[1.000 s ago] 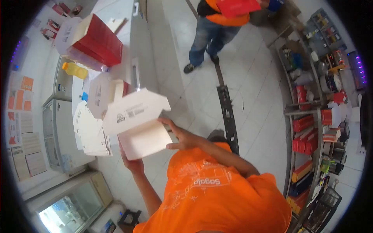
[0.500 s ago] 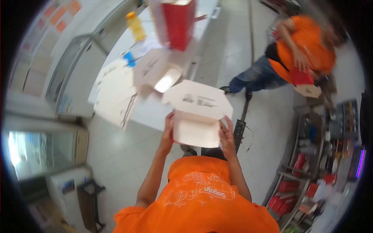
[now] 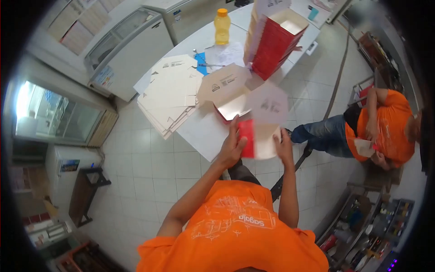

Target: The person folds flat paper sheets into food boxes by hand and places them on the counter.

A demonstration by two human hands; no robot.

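Between my hands, in front of my body, is a red and white folding cardboard food box (image 3: pixel 265 136) with its printed lid flap raised, blurred by motion. My left hand (image 3: pixel 234 144) grips its red side. At the opposite side, my right hand (image 3: pixel 284 147) has its fingers around the edge. Just beyond my left hand another folded box (image 3: pixel 224 86) stands with its lid up on the table. Left of that box lies a stack of flat cardboard blanks (image 3: pixel 170 90). A tall stack of nested red boxes (image 3: pixel 278 47) rises farther back.
The white table (image 3: pixel 197 133) also bears a yellow bottle with an orange cap (image 3: pixel 222 27), papers (image 3: pixel 225 53) and a blue item (image 3: pixel 200 63). At right a co-worker in orange (image 3: pixel 383 124) holds a small box (image 3: pixel 364 147). Shelving (image 3: pixel 358 222) stands lower right.
The view has swung, shifting the table and its stacks rightward. The box in my hands has moved right and turned, so its red side now shows beside my left hand.
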